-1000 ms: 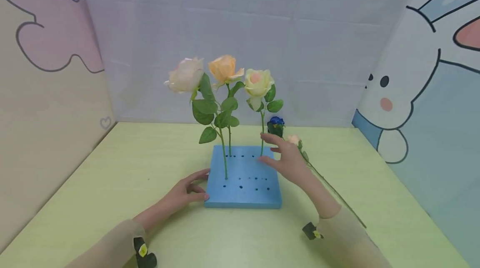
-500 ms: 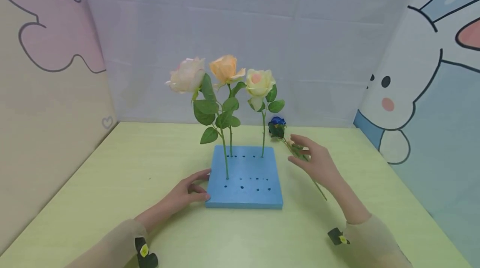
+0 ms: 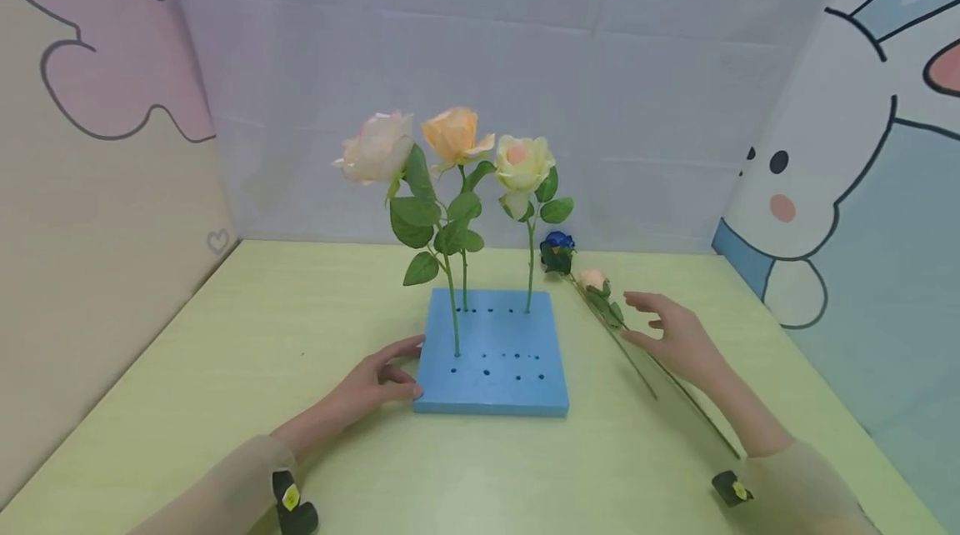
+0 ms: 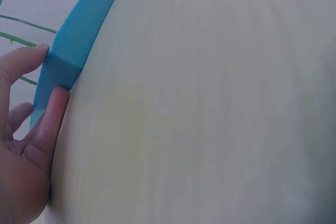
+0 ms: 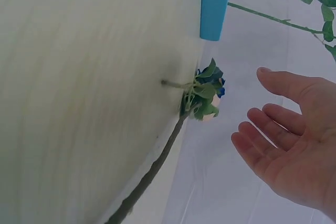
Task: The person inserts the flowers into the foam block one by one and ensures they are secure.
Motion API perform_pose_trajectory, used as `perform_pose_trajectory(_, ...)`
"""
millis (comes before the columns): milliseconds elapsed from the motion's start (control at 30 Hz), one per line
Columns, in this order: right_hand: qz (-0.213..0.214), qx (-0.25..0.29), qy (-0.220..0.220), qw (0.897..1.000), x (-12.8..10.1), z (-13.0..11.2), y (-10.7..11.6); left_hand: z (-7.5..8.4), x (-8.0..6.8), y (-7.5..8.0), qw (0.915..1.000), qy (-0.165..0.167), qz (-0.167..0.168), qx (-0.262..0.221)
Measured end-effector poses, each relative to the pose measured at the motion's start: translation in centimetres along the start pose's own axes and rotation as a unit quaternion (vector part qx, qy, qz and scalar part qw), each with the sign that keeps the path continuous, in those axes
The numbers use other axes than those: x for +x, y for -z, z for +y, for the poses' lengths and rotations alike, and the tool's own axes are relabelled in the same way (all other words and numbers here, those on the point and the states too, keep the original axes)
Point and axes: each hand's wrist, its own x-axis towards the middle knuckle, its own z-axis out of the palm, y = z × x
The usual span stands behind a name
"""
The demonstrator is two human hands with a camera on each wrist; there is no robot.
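A blue foam block (image 3: 491,352) with several holes lies flat on the light green table (image 3: 225,352). Three roses stand in it: a pale pink one (image 3: 375,147), an orange one (image 3: 452,135) and a cream one (image 3: 521,162). My left hand (image 3: 375,381) rests against the block's left edge (image 4: 60,61), thumb and fingers touching it. To the right of the block lie a blue rose (image 3: 557,250) and a small peach rose (image 3: 592,278) with long stems. My right hand (image 3: 671,333) hovers open just right of those stems, holding nothing; its fingers (image 5: 273,124) are spread near the blue rose (image 5: 207,95).
Printed cartoon panels wall in the table on the left, back and right. The two loose stems (image 3: 652,377) run diagonally towards the front right edge.
My right hand has left the block and the cream rose's stem and moved right, past the two roses lying on the table. The left hand has stayed put.
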Motion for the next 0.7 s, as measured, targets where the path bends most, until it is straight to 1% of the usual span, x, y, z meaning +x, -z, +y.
perform_pose_trajectory(167,-0.023,-0.004,-0.01,1.0,-0.7,1.8,0.3,0.0,0.0,-0.1,1.0,0.001,0.0,-0.001)
perform_pose_trajectory(433,-0.074,0.006,-0.017,0.997,-1.6,3.1,0.6,0.5,-0.2,0.0,1.0,0.002,0.001,-0.003)
perform_pose_trajectory(600,-0.118,0.014,-0.031,0.992,-1.9,4.0,0.8,0.6,-0.2,0.0,1.0,-0.001,0.0,-0.007)
perform_pose_trajectory(700,-0.15,0.032,-0.046,0.987,-1.9,4.6,1.0,0.6,-0.2,0.0,1.0,0.002,0.001,-0.006)
